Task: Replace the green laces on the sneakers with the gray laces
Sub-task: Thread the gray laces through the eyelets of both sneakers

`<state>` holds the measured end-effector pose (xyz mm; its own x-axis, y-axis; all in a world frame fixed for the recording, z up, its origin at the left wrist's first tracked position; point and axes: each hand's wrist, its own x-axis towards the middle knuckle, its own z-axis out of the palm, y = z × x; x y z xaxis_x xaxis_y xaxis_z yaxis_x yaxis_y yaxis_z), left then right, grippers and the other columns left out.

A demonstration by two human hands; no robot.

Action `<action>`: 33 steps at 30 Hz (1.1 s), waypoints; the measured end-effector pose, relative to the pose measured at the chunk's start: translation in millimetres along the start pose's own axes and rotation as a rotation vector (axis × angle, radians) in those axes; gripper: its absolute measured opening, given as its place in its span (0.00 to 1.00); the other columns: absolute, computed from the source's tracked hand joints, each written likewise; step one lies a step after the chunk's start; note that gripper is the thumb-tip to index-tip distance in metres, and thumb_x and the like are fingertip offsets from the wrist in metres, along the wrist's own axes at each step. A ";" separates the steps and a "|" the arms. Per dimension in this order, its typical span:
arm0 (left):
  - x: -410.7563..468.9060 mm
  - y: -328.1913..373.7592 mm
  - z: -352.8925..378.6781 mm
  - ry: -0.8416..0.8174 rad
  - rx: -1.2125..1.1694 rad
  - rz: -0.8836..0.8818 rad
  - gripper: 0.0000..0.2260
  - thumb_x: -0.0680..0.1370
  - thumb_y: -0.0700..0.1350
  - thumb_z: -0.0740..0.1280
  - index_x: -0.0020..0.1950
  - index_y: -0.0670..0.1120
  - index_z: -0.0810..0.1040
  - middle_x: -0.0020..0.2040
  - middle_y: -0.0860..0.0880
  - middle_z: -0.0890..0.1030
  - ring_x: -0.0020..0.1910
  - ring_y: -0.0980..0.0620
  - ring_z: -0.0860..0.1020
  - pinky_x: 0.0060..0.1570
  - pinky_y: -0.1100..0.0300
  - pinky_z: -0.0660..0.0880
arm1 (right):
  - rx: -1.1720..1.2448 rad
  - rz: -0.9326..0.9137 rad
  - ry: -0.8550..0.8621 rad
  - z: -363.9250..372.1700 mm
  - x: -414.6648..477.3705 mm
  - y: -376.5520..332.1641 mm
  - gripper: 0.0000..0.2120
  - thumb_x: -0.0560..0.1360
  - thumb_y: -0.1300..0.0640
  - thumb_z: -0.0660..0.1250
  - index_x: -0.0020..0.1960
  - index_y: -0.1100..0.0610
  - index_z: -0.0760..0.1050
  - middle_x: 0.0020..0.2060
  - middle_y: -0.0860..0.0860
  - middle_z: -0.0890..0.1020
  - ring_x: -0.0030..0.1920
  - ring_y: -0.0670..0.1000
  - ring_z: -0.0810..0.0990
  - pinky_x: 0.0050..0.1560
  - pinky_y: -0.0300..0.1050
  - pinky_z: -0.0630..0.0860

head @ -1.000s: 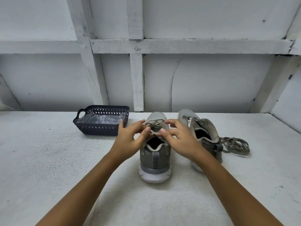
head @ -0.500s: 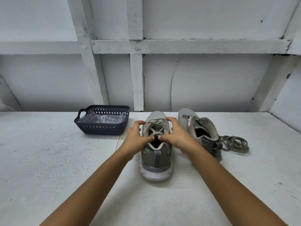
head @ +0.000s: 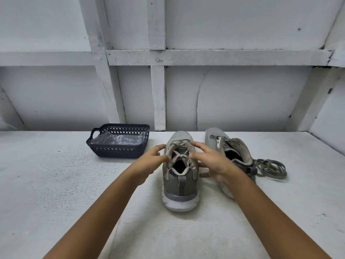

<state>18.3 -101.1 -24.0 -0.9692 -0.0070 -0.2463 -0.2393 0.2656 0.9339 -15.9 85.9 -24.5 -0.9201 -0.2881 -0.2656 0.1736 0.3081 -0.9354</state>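
Standing near the middle of the desk, heel toward the person, a laced gray sneaker (head: 180,184) sits between two hands. The left hand (head: 149,162) and right hand (head: 214,163) flank its laces (head: 180,156), fingers spread, gripping nothing. A second sneaker (head: 229,146) lies just right, loose laces (head: 270,168) heaped beside it. A dark basket (head: 119,152) sits back left.

The right hand (head: 214,162) hid the near side of the right sneaker (head: 233,146), whose heel covered part of the loose laces (head: 270,168). Both forearms (head: 104,212) ran off the bottom edge. Crumpled plastic (head: 119,140) masked the basket (head: 119,153) floor.
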 end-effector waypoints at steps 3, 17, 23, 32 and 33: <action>-1.9 3.2 5.0 0.003 0.077 0.038 0.30 0.75 0.39 0.68 0.74 0.53 0.62 0.70 0.42 0.66 0.66 0.48 0.68 0.55 0.59 0.64 | -0.181 -0.044 0.043 4.9 0.0 -2.1 0.29 0.74 0.61 0.64 0.71 0.44 0.62 0.56 0.54 0.75 0.52 0.54 0.76 0.46 0.47 0.73; -0.9 -3.4 26.5 0.191 0.017 0.088 0.11 0.81 0.48 0.59 0.58 0.44 0.76 0.48 0.45 0.82 0.45 0.47 0.79 0.50 0.51 0.75 | 0.052 -0.104 0.219 23.0 21.5 13.9 0.32 0.65 0.39 0.65 0.65 0.53 0.73 0.60 0.52 0.79 0.61 0.53 0.77 0.65 0.55 0.71; 4.8 4.7 32.9 0.335 0.026 0.162 0.11 0.83 0.45 0.54 0.54 0.47 0.76 0.49 0.47 0.80 0.50 0.49 0.78 0.49 0.56 0.73 | 0.027 -0.182 0.325 36.1 23.3 -7.2 0.14 0.80 0.55 0.58 0.60 0.57 0.77 0.53 0.53 0.82 0.55 0.52 0.79 0.60 0.51 0.74; 39.1 15.0 4.3 0.334 0.100 0.112 0.12 0.83 0.45 0.54 0.51 0.46 0.77 0.48 0.41 0.82 0.47 0.43 0.80 0.50 0.49 0.76 | 0.026 -0.142 0.313 48.9 51.7 -31.1 0.12 0.80 0.56 0.58 0.51 0.60 0.79 0.49 0.58 0.83 0.51 0.55 0.80 0.51 0.47 0.75; 39.9 13.8 3.2 0.330 0.095 0.114 0.12 0.83 0.45 0.54 0.51 0.45 0.77 0.46 0.42 0.82 0.46 0.44 0.79 0.48 0.50 0.76 | 0.022 -0.137 0.316 49.6 52.1 -31.0 0.12 0.80 0.56 0.57 0.51 0.58 0.79 0.50 0.57 0.83 0.52 0.55 0.80 0.51 0.46 0.75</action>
<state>-23.4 -94.6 -21.9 -0.9599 -0.2785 -0.0304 -0.1368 0.3714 0.9183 -51.8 16.4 -20.9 -0.9981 -0.0298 -0.0545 0.0447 0.2655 -0.9631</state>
